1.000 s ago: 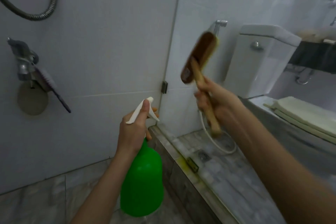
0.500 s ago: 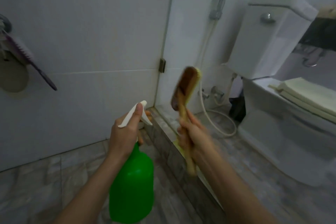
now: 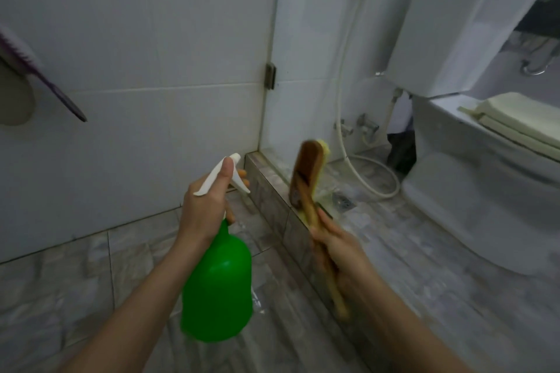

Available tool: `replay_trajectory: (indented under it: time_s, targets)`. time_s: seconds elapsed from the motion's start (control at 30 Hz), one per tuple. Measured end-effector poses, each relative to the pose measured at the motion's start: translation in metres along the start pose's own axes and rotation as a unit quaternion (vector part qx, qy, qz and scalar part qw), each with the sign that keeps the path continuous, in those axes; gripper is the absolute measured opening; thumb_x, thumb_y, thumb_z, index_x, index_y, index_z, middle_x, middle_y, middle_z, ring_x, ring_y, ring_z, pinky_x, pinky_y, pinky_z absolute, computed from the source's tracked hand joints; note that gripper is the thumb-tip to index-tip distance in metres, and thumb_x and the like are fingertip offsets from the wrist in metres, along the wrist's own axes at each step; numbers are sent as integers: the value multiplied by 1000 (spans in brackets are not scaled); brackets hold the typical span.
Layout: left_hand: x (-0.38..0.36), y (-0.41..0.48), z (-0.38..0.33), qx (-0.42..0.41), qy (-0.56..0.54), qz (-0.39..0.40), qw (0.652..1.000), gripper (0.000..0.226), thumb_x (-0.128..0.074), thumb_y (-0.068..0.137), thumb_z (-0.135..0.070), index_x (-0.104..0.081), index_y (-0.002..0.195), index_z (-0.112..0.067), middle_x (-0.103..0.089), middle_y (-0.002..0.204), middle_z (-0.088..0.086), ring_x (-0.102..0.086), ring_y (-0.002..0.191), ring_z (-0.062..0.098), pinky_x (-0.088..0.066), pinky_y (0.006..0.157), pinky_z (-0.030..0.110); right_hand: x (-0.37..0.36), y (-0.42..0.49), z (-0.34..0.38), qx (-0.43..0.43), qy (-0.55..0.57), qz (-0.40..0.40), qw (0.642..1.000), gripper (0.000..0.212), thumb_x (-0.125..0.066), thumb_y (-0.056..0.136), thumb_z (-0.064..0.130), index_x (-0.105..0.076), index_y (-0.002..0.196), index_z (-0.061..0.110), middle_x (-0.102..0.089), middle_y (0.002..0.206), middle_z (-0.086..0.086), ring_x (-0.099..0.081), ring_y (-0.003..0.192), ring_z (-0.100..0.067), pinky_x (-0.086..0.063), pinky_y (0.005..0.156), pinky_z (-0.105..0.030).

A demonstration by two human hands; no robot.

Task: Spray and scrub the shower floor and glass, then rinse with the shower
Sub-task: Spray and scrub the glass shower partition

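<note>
Lowered from where we held it 1 second ago, the wooden scrub brush (image 3: 309,179) now stands nearly upright over the stone curb (image 3: 269,191), its yellow bristles facing right and its head slightly blurred. Our right hand (image 3: 336,248) grips the handle, fingers curled around it. Our left hand (image 3: 206,209) wraps the neck of the green spray bottle (image 3: 218,288), thumb lying along the white sprayer head, fingertips at the trigger, nozzle toward the white tiled wall (image 3: 136,39). The bottle hangs above the grey stone shower floor (image 3: 75,281). Along the curb rises the glass panel (image 3: 291,39), hinged to the wall. Beyond it, a white hose (image 3: 375,179) loops beside a floor drain (image 3: 342,201), with a white toilet (image 3: 485,191) at far right. A purple comb (image 3: 45,82) hangs at far left.
</note>
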State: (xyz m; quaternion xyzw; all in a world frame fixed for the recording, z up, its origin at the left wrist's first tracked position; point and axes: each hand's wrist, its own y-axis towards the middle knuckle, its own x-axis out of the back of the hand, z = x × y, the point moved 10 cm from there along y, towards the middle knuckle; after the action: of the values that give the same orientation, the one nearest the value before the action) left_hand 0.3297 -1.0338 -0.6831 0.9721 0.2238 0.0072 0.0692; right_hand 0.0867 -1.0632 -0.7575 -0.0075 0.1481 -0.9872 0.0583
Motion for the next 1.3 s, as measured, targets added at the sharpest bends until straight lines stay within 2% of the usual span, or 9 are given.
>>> replay_trajectory:
  time_s: [0.2, 0.4, 0.5, 0.6, 0.73, 0.87, 1.07, 1.17, 1.3]
  targets:
    - [12, 16, 11, -18, 1, -13, 1000, 29, -47, 94, -59, -72, 81, -57, -77, 94, 1, -61, 69, 48, -45, 56, 34, -12, 18, -24, -16, 40, -9, 999, 53, -56, 94, 11, -48, 136, 41, -50, 56, -2, -41, 42, -12, -35, 38, -24]
    - [19, 16, 47, 19, 18, -8, 1000, 30, -44, 88, -69, -72, 83, -57, -68, 94, 32, -47, 39, 15, -45, 57, 36, -106, 148, 16, 5, 24, 12, 1000, 61, -51, 94, 4, -37, 146, 30, -51, 60, -5, -39, 45, -16, -35, 36, -22]
    - [22, 12, 56, 33, 33, -9, 999, 35, -41, 92, -65, -73, 82, -55, -57, 59, 26, -48, 42, 15, -42, 60, 31, -127, 174, 32, 21, 14, 55, 998, 62, -48, 93, 3, -35, 147, 29, -49, 58, -7, -40, 44, -17, -34, 37, -23]
    - [20, 7, 58, 34, 35, 4, 999, 47, -40, 91, -63, -77, 90, -35, -56, 55, 25, -48, 42, 16, -42, 57, 29, -91, 141, 24, 43, -7, 59, 997, 57, -51, 94, 5, -42, 143, 33, -51, 60, -4, -41, 39, -12, -34, 35, -20]
    - [6, 0, 59, 25, 36, 37, 998, 36, -43, 90, -70, -74, 88, -51, -69, 91, 32, -47, 43, 22, -45, 59, 37, 0, 1, -7, 33, -39, 15, 999, 49, -60, 92, 22, -51, 130, 51, -64, 91, 17, -58, 73, -4, -43, 61, -18]
    - [-15, -18, 61, 35, 58, 66, 996, 44, -42, 80, -76, -74, 87, -47, -70, 94, 30, -49, 41, 19, -47, 60, 37, 52, -85, -39, -54, 64, 6, 996, 48, -61, 90, 13, -61, 115, 55, -52, 61, -2, -43, 46, -15, -35, 40, -22]
    - [-56, -41, 37, 26, 42, 101, 994, 29, -46, 93, -60, -71, 83, -50, -77, 91, -5, -49, 39, 16, -45, 51, 26, 32, -35, -26, 8, 14, 7, 1000, 53, -55, 94, 12, -48, 135, 44, -51, 57, 0, -41, 42, -12, -37, 40, -24]
    - [-58, -43, 23, 9, 36, 123, 992, 31, -45, 89, -69, -71, 93, -52, -77, 95, 1, -53, 54, 30, -44, 54, 30, 60, -72, -30, -5, -37, -23, 999, 49, -60, 92, 20, -52, 128, 53, -58, 61, 7, -49, 49, -9, -42, 49, -27]
    - [-42, -46, 2, -6, 37, 104, 994, 26, -42, 97, -53, -66, 101, -43, -76, 90, -18, -44, 36, 13, -44, 46, 21, 79, -116, -49, -9, 18, -58, 998, 50, -59, 93, 16, -54, 123, 54, -52, 61, -2, -44, 46, -14, -39, 42, -25]
